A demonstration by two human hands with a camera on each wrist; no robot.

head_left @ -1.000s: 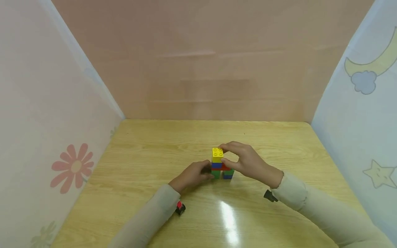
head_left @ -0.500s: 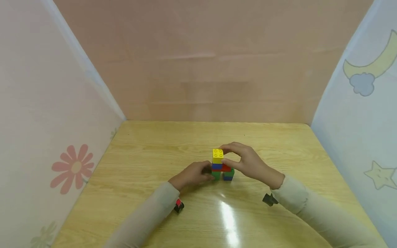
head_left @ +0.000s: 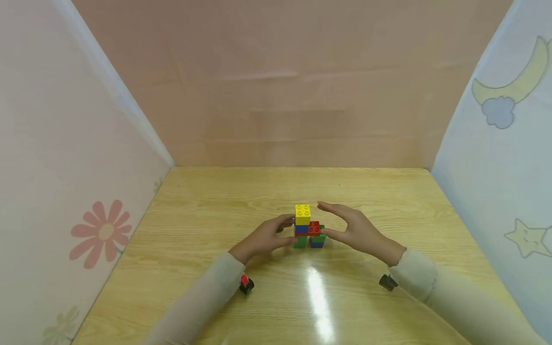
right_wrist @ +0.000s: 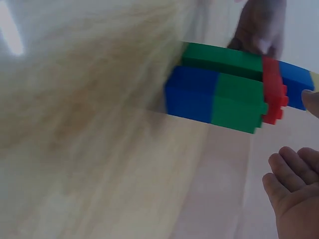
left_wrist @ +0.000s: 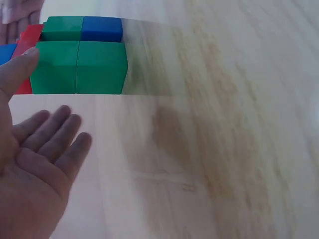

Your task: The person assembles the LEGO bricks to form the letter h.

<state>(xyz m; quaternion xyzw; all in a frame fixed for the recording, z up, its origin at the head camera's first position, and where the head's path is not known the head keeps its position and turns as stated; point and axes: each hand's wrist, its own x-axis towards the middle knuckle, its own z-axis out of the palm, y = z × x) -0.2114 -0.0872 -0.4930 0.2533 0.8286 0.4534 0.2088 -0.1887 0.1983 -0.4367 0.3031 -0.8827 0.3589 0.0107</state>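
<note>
A small bridge of toy building bricks stands on the wooden table. On its left, a yellow brick (head_left: 303, 214) tops a blue brick (head_left: 301, 229) on one end of a flat red brick (head_left: 315, 229). Stacked green bricks (left_wrist: 56, 67) form the left leg; green over blue (right_wrist: 189, 94) forms the right. My left hand (head_left: 264, 237) is spread around the left side, its thumb tip right at the green and red bricks, its other fingers extended behind. My right hand (head_left: 361, 233) holds nothing, thumb and fingers apart just right of the bricks.
The wooden table (head_left: 215, 191) runs back to a plain brownish wall covering (head_left: 276, 86). Pale panels with a flower (head_left: 105, 232) and a moon (head_left: 517, 84) flank it. Small black wrist devices (head_left: 388, 282) hang under both sleeves.
My right hand has let go of the yellow brick and drawn back to the right, uncovering the red brick's studs. My left hand's fingers have spread and loosened. The bricks stand as before.
</note>
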